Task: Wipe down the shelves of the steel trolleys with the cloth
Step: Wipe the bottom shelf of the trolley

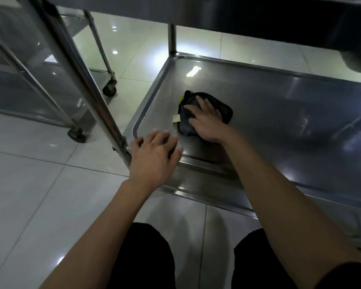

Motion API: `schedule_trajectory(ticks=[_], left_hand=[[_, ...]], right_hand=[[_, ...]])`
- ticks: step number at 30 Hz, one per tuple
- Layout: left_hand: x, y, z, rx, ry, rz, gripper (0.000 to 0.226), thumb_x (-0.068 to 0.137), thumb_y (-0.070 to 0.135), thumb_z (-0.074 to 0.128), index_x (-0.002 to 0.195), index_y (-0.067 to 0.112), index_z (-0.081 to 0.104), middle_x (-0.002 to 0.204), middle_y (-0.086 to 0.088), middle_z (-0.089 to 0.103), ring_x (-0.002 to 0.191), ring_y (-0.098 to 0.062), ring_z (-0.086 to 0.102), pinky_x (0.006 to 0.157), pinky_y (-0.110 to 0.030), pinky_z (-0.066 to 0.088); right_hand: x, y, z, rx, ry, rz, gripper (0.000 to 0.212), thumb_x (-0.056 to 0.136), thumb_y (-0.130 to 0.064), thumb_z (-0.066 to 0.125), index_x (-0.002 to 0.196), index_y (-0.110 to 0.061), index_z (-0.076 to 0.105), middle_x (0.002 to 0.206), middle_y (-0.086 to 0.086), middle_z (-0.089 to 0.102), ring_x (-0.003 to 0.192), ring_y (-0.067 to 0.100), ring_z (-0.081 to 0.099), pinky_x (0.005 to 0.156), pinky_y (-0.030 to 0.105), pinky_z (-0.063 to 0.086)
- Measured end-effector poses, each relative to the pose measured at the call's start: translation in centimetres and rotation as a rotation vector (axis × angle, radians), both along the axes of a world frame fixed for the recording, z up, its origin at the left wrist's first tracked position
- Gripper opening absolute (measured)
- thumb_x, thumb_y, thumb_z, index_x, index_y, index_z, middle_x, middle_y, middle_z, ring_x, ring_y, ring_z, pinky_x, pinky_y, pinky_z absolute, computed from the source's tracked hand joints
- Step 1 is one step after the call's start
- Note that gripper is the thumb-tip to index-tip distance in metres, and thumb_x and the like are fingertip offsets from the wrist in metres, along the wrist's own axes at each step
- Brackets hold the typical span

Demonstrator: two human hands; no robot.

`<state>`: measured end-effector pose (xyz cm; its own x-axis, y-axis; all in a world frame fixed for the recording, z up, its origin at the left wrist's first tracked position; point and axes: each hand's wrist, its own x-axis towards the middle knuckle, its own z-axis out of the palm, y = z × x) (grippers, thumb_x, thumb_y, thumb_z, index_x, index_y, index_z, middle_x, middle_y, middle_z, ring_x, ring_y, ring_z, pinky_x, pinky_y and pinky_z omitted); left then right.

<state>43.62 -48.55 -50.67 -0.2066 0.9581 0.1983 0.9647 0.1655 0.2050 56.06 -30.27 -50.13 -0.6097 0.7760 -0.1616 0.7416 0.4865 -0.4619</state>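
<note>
A dark folded cloth [223, 108] with a yellow-green edge and a pale label lies on the bottom steel shelf [279, 113] of the trolley, near its left end. My right hand [206, 119] lies flat on the cloth with fingers spread, pressing it onto the shelf. My left hand [154, 157] hovers or rests at the shelf's near left corner, beside the trolley's upright post [88, 88]; its fingers are relaxed and hold nothing.
The trolley's upper shelf [258, 13] overhangs at the top. A second steel trolley [35, 69] on castors [109, 88] stands to the left on the glossy tiled floor [29, 195]. My knees in dark trousers [146, 257] are at the bottom.
</note>
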Motion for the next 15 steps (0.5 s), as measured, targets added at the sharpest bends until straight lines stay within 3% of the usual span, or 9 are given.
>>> schedule_trajectory(ticks=[8,15], left_hand=[[-0.6,-0.4,-0.1,-0.051,-0.003,0.022,0.047,0.1,0.05,0.037,0.14,0.032,0.055,0.147,0.005,0.05,0.143,-0.018,0.037,0.112,-0.053,0.03],[-0.5,-0.8,0.3,-0.054,0.016,0.045,0.047,0.1,0.046,0.039,0.141,0.03,0.054,0.145,0.002,0.049,0.141,-0.019,0.038,0.112,-0.055,0.029]], right_hand=[[-7.8,0.4,0.9,-0.031,0.069,0.227,0.042,0.104,-0.032,0.033,0.141,-0.048,0.044,0.165,-0.013,0.003,0.152,0.015,-0.003,0.121,0.047,-0.003],[-7.6,0.3,0.1,0.074,0.108,0.225,0.041,0.103,-0.036,0.037,0.142,-0.042,0.045,0.166,-0.005,0.01,0.152,0.022,0.006,0.122,0.047,0.01]])
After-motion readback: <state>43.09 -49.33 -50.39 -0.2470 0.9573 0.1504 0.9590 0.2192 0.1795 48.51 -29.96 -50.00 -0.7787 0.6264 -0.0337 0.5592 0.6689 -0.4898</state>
